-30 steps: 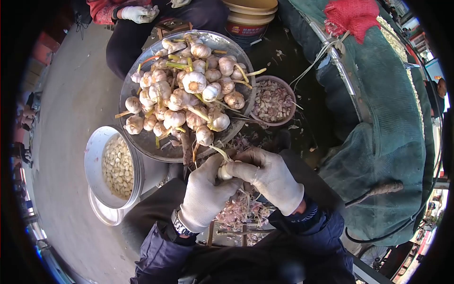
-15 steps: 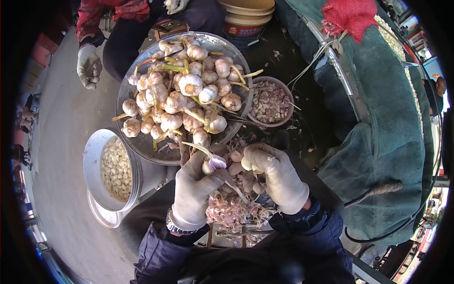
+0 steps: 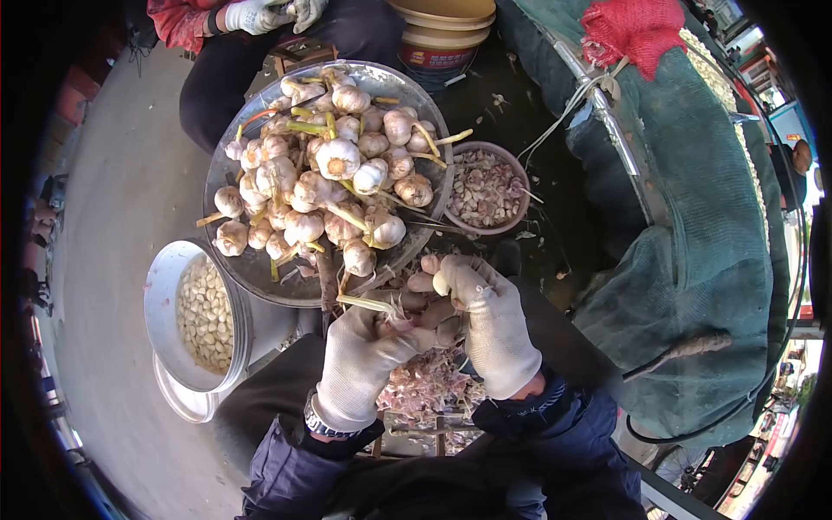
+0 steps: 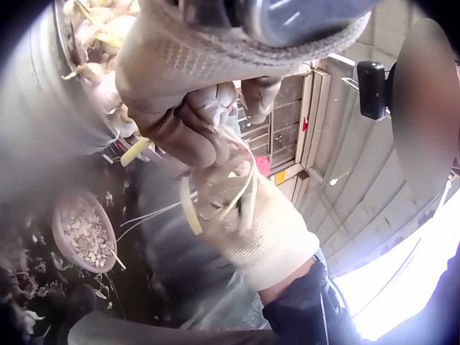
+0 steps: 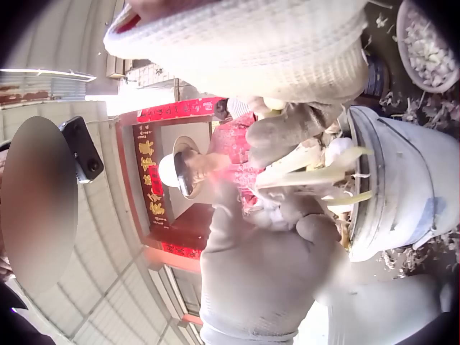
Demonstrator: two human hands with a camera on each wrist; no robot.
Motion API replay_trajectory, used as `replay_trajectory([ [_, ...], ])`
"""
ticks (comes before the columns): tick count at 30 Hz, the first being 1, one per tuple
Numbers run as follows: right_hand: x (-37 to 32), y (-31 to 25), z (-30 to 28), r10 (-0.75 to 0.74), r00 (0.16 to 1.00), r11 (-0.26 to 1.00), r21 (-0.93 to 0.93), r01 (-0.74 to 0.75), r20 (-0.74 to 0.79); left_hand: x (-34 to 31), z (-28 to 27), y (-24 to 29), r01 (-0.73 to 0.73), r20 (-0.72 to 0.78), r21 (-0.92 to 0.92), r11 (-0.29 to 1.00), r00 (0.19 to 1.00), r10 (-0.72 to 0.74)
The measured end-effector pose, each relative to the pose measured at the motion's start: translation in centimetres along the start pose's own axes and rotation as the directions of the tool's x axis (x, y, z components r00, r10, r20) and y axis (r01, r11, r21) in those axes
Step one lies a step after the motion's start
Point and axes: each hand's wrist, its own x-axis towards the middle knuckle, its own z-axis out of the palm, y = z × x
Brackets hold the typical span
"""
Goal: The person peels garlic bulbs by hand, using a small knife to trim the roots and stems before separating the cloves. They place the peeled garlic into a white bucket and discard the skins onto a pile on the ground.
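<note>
My gloved left hand (image 3: pixel 357 371) grips a partly broken garlic bulb (image 3: pixel 400 319) with papery skin. Its long pale stem (image 3: pixel 367 303) sticks out over the hand toward the left. Close beside it, my gloved right hand (image 3: pixel 501 334) pinches a pale garlic clove (image 3: pixel 441 283) between thumb and fingers. In the left wrist view, purplish bulb parts (image 4: pixel 214 104) show among the left hand's fingers. Just beyond both hands stands a wide metal basin (image 3: pixel 212 186) heaped with whole garlic bulbs (image 3: pixel 338 159).
A white bucket (image 3: pixel 159 279) with peeled cloves (image 3: pixel 206 316) stands at the left. Beyond my right hand is a pink bowl (image 3: pixel 462 224) of unpeeled cloves. Garlic skins (image 3: pixel 425 386) lie below my hands. Green netting (image 3: pixel 693 303) covers the right side. Another gloved person (image 3: pixel 251 16) sits opposite.
My hands were together on the bulb and have parted, the right now pinching a clove. The opposite person's hand swung down at the left and is back at the lap.
</note>
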Motion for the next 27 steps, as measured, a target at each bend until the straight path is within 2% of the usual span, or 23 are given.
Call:
replay_trajectory([
  [1,0.4,1.0,-0.1,0.003,1.000,1.000,0.002,-0.003,0.001,0.0,0.3,-0.5,-0.069,-0.010,0.153,0.986,0.997,0.071],
  [2,0.7,1.9,-0.3,-0.130,0.991,0.986,-0.108,0.131,0.007,-0.1,0.4,-1.2,-0.199,-0.023,0.218,0.956,0.978,0.209],
  [3,0.8,2.4,-0.2,-0.260,0.965,0.941,-0.216,0.260,0.028,0.0,0.3,-1.2,-0.197,-0.025,0.221,0.955,0.978,0.207],
  [4,0.5,2.5,-0.1,-0.250,0.968,0.937,-0.244,0.250,0.029,0.1,0.3,-1.2,-0.353,0.026,0.478,0.804,0.921,0.389],
  [5,0.5,2.8,0.0,-0.247,0.968,0.938,-0.243,0.248,0.032,0.2,0.2,-1.1,-0.464,0.126,0.684,0.563,0.835,0.535],
  [8,0.6,3.7,0.1,-0.262,0.964,0.927,-0.268,0.264,0.042,0.5,0.5,-1.5,-0.472,0.151,0.731,0.493,0.816,0.557],
  [10,0.4,3.9,0.3,-0.359,0.932,0.818,-0.468,0.335,0.039,0.9,0.5,-1.5,-0.508,0.198,0.756,0.412,0.779,0.595],
  [11,0.5,4.1,0.2,-0.355,0.934,0.819,-0.468,0.332,0.040,1.0,0.4,-1.5,-0.504,0.196,0.758,0.414,0.781,0.593],
  [13,0.8,4.4,-0.1,-0.430,0.899,0.759,-0.504,0.412,0.088,1.1,0.2,-1.6,-0.544,0.302,0.779,0.311,0.761,0.574],
  [14,0.8,4.4,-0.2,-0.429,0.899,0.760,-0.505,0.410,0.086,1.1,0.2,-1.5,-0.544,0.302,0.779,0.313,0.762,0.573],
  [16,0.9,4.3,-0.4,-0.414,0.903,0.751,-0.518,0.410,0.116,0.9,0.3,-1.1,-0.595,0.262,0.681,0.427,0.742,0.617],
  [17,0.8,3.9,-0.4,-0.413,0.904,0.751,-0.518,0.409,0.113,0.9,0.3,-1.0,-0.595,0.264,0.680,0.428,0.743,0.615],
  [19,0.5,2.7,-0.1,-0.123,0.991,0.934,-0.332,0.132,0.048,0.6,0.2,-0.8,-0.573,0.163,0.601,0.557,0.770,0.616],
  [20,0.6,2.3,-0.2,-0.124,0.991,0.933,-0.334,0.132,0.045,0.3,-0.2,-0.4,-0.530,0.144,0.585,0.615,0.813,0.564],
  [21,0.7,1.9,-0.2,-0.009,1.000,0.982,-0.188,0.014,0.027,0.0,-0.4,0.0,-0.531,0.144,0.581,0.616,0.813,0.565],
  [22,0.7,1.6,-0.3,0.108,0.994,0.994,-0.037,-0.107,0.027,-0.2,-0.6,0.3,-0.415,0.055,0.485,0.769,0.893,0.447],
  [23,0.8,1.5,-0.5,0.107,0.994,0.994,-0.041,-0.106,0.025,-0.2,-0.9,0.5,-0.280,-0.016,0.366,0.887,0.952,0.306],
  [25,0.9,1.5,-0.5,0.120,0.992,0.992,-0.037,-0.119,0.036,0.1,-1.3,0.2,-0.285,0.012,0.387,0.877,0.952,0.305],
  [26,1.1,2.3,-0.5,0.121,0.992,0.992,-0.040,-0.120,0.038,0.3,-1.0,0.2,-0.401,0.058,0.499,0.768,0.900,0.432],
  [27,1.4,3.4,-0.3,-0.026,0.999,0.994,-0.103,0.030,0.033,0.5,-0.8,0.1,-0.497,0.122,0.597,0.630,0.832,0.541],
])
